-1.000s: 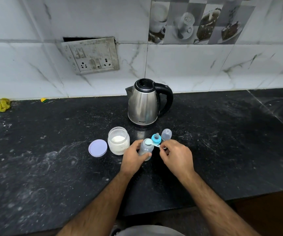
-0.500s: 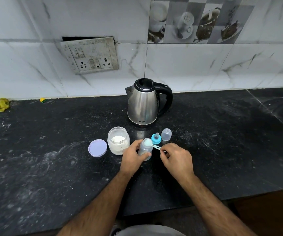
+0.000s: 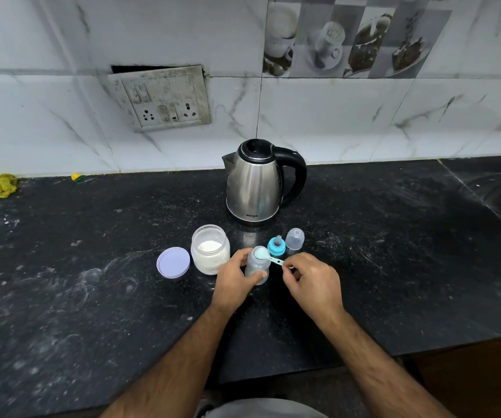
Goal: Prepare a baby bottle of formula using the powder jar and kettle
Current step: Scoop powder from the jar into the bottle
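While kettle (image 3: 253, 184) stands behind, open powder jar (image 3: 210, 249) flanks bottle (image 3: 257, 265).

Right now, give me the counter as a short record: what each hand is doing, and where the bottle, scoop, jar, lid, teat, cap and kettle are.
left hand: grips the bottle
right hand: pinches the scoop handle
bottle: upright, open
scoop: bowl over the bottle mouth
jar: open, white powder inside, left of the bottle
lid: flat on the counter, left of the jar
teat: blue ring, behind the bottle
cap: clear, right of the teat
kettle: behind them, lid closed, handle to the right
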Motion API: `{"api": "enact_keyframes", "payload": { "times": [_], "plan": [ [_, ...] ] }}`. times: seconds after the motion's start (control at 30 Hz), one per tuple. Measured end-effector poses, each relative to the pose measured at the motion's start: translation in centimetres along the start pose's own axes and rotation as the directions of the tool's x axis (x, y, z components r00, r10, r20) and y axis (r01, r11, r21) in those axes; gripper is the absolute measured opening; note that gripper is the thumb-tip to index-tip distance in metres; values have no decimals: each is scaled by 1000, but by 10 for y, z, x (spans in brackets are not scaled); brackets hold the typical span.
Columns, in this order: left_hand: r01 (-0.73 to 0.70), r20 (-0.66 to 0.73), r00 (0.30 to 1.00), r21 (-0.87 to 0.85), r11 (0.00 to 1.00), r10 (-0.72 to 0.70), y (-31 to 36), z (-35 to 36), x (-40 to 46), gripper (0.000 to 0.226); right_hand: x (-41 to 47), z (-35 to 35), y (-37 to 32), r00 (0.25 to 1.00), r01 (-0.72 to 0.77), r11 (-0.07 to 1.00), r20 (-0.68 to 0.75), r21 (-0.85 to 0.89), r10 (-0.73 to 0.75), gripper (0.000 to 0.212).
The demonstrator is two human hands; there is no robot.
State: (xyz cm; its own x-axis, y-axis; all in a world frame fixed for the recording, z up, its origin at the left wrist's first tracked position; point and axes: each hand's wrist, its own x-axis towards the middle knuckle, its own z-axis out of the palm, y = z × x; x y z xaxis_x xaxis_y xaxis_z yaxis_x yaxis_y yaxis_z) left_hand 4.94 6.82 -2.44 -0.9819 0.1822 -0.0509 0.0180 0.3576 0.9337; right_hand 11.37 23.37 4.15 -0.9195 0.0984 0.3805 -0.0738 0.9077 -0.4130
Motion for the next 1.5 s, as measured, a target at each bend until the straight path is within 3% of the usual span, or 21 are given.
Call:
{"api": "enact_keyframes", "payload": {
  "times": [0.13, 0.3, 0.43, 0.63, 0.83, 0.93, 1.07, 1.3, 1.5],
  "plan": [
    [8, 3, 1000, -1, 1000, -8, -1, -1, -1, 57, 2, 1, -2, 978, -207, 960, 64, 187, 199, 6],
    [42, -2, 999, 6, 999, -42, -1, -2, -4, 71, 8, -1, -4, 889, -448, 746, 161, 493, 428, 17],
    [47, -65, 997, 11, 999, -46, -3, -7, -12, 70, 17, -6, -6, 855, -496, 638, 203, 589, 478, 12],
    [21, -310, 951, -9, 1000, -23, -6, -35, -31, 26, 41, -4, -21, 886, -455, 651, 238, 608, 397, 18],
    [54, -449, 892, -18, 998, -56, -13, -70, -38, 18, 77, 10, -57, 942, -329, 775, 239, 540, 234, 14],
    [91, -462, 884, 15, 996, -74, -15, -87, -34, 32, 94, 19, -78, 961, -217, 901, 244, 376, 130, 14],
    [102, -384, 921, 83, 991, -62, -14, -100, -27, 64, 112, 34, -100, 926, -94, 990, 375, 101, 50, 20],
    [97, -223, 972, 121, 988, -68, -13, -103, -13, 88, 120, 66, -123, 881, 98, 986, 472, -136, -23, 20],
    [40, -177, 984, 71, 997, -27, -12, -102, -7, 68, 119, 86, -129, 854, 147, 958, 520, -245, 2, 17]
  ]
}}
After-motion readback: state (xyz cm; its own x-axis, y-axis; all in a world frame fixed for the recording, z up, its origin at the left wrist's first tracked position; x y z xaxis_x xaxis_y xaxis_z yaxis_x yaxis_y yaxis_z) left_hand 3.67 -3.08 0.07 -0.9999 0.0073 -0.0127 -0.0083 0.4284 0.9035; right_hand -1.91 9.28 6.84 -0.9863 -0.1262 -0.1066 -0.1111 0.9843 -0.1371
